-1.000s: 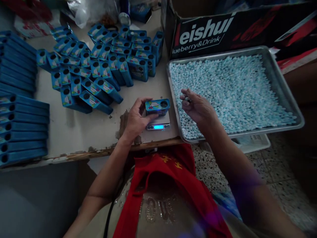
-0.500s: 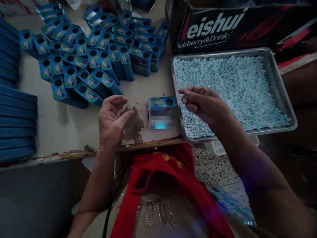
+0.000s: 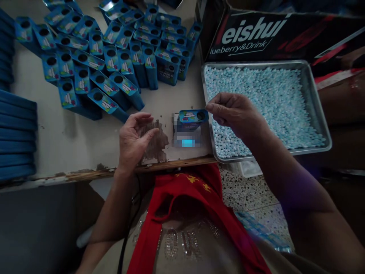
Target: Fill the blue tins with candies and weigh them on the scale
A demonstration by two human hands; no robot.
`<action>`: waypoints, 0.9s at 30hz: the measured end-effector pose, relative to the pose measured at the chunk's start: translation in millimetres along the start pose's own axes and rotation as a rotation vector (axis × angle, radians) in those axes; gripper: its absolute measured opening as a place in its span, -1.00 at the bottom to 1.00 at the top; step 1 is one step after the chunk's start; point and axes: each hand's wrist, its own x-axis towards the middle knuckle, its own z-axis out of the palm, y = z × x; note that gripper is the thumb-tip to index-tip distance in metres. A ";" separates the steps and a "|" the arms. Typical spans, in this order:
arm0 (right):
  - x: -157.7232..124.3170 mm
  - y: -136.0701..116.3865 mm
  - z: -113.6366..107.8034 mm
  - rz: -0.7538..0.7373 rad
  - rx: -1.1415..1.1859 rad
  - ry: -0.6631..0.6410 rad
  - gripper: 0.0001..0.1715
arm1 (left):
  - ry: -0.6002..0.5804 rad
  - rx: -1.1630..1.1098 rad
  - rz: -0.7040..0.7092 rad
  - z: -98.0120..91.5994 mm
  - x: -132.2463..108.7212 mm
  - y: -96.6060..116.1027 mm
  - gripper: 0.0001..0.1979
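Observation:
A small blue flat box (image 3: pixel 194 116) with a round black hole in its top end stands near the table's front edge. Its lower part is masked by a pixel patch. To its right, my right hand (image 3: pixel 236 114) hangs over the left rim of a metal tray (image 3: pixel 327 129). Thumb and forefinger are pinched together close to the hole; what they hold, if anything, is too small to make out. Pale blue and white candies (image 3: pixel 265 102) fill the tray. Left of the box, my left hand (image 3: pixel 135 140) is open, fingers curved and apart, holding nothing.
Many similar blue boxes (image 3: pixel 110 76) stand crowded at the table's back left. Stacked blue pieces (image 3: pixel 17 137) line the left edge. A black printed carton (image 3: pixel 256 38) is behind the tray. The wooden front edge (image 3: pixel 182 163) is chipped.
The view has shifted slightly. My right hand has come a little left relative to the tray, nearer the box's hole, its forefinger more bent. My left hand remains open.

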 end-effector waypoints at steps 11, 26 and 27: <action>1.1 1.1 9.7 -0.026 -0.158 0.071 -0.55 | -0.027 0.016 -0.003 13.3 1.6 9.8 -0.68; 1.7 -21.8 -1.7 0.064 -0.054 0.005 -0.87 | -0.022 -0.017 -0.050 10.6 5.0 7.4 -0.66; 2.1 -20.2 -1.2 0.073 -0.049 0.008 -0.88 | -0.016 -0.021 -0.056 9.7 4.4 6.3 -0.66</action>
